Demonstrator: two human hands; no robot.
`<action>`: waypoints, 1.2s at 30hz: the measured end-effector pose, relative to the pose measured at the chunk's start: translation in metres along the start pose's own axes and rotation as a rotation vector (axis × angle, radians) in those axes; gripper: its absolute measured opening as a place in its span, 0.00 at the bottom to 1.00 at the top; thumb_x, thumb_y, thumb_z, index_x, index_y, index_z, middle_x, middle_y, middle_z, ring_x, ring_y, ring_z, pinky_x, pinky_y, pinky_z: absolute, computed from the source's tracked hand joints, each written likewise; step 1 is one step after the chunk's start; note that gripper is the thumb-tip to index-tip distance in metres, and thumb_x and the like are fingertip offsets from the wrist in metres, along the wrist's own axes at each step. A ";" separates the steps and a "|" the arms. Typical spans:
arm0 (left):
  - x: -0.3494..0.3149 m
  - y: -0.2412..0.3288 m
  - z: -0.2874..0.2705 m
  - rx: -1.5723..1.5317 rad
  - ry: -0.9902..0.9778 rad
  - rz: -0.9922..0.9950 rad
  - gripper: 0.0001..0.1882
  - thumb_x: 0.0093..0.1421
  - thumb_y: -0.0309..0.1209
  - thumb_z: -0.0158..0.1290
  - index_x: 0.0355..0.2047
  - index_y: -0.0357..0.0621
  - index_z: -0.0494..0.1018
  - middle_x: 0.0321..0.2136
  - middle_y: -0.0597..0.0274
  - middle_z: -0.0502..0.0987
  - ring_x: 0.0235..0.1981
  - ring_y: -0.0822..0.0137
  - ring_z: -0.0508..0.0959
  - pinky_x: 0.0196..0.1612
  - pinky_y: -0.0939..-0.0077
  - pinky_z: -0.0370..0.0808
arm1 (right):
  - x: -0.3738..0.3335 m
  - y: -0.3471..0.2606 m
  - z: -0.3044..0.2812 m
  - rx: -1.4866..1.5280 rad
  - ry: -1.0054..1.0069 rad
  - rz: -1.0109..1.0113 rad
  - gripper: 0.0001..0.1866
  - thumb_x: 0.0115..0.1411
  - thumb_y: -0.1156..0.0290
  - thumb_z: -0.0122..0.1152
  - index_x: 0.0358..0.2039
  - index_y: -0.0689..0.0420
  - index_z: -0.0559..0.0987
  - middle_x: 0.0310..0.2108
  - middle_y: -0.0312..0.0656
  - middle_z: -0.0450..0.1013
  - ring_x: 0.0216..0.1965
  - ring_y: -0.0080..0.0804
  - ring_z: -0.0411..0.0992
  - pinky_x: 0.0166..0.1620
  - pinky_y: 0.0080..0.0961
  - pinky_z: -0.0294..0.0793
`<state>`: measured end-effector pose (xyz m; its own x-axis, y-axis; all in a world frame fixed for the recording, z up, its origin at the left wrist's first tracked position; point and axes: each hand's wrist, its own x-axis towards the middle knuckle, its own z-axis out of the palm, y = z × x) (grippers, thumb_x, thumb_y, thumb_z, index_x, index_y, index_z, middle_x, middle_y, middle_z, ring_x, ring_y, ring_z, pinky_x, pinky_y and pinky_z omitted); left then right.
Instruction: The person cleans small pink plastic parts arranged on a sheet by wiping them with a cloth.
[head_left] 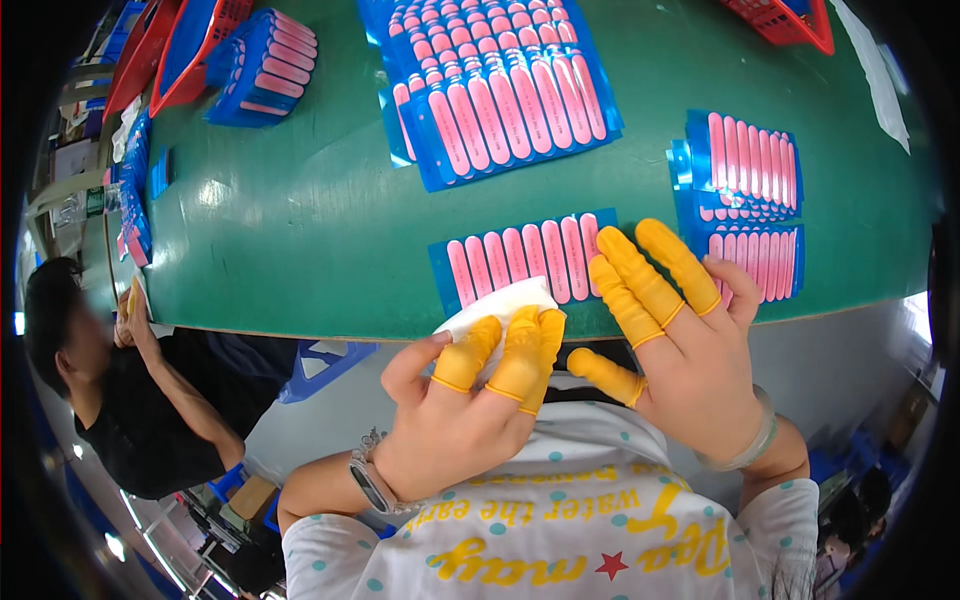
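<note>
In front of me, at the table's near edge, lies a blue film sheet (510,250) carrying a row of long pink strips with rounded ends. My left hand (460,415), with yellow finger cots on several fingers, is closed on a folded white cloth (507,299). That cloth rests over the sheet's lower edge and hides part of it. My right hand (690,350) also wears yellow finger cots. Its fingers are stretched out, their tips at the sheet's right end, and its thumb is held apart below the table edge.
A large stack of similar sheets (510,110) lies beyond on the green table (300,230). Smaller stacks sit at right (750,210) and far left (270,65). Red baskets (190,60) stand at the far corners. A person in black (150,400) works at the left.
</note>
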<state>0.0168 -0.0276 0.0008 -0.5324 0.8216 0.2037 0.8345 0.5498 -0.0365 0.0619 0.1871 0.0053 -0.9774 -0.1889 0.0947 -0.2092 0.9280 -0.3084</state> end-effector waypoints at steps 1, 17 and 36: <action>0.002 0.002 0.000 -0.026 0.008 -0.014 0.20 0.47 0.31 0.58 0.43 0.47 0.83 0.49 0.68 0.77 0.45 0.66 0.73 0.52 0.58 0.58 | -0.001 0.001 0.000 -0.024 -0.013 -0.007 0.35 0.53 0.47 0.66 0.57 0.55 0.76 0.61 0.40 0.70 0.63 0.37 0.66 0.60 0.43 0.53; 0.003 0.011 0.005 0.016 0.054 0.007 0.18 0.54 0.34 0.55 0.45 0.51 0.82 0.47 0.74 0.77 0.46 0.69 0.73 0.55 0.66 0.60 | -0.003 0.004 -0.002 -0.008 -0.028 0.003 0.33 0.54 0.49 0.66 0.56 0.54 0.77 0.61 0.40 0.70 0.65 0.37 0.65 0.64 0.46 0.48; 0.025 -0.007 0.009 -0.193 0.079 0.069 0.19 0.44 0.32 0.58 0.40 0.49 0.84 0.49 0.67 0.80 0.45 0.64 0.77 0.49 0.61 0.59 | -0.002 0.011 0.000 -0.018 -0.007 0.027 0.33 0.53 0.53 0.68 0.57 0.55 0.76 0.61 0.38 0.70 0.66 0.40 0.63 0.65 0.50 0.48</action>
<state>-0.0034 -0.0094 -0.0024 -0.4663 0.8381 0.2831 0.8845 0.4472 0.1331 0.0613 0.1979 0.0017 -0.9830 -0.1654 0.0798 -0.1818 0.9385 -0.2937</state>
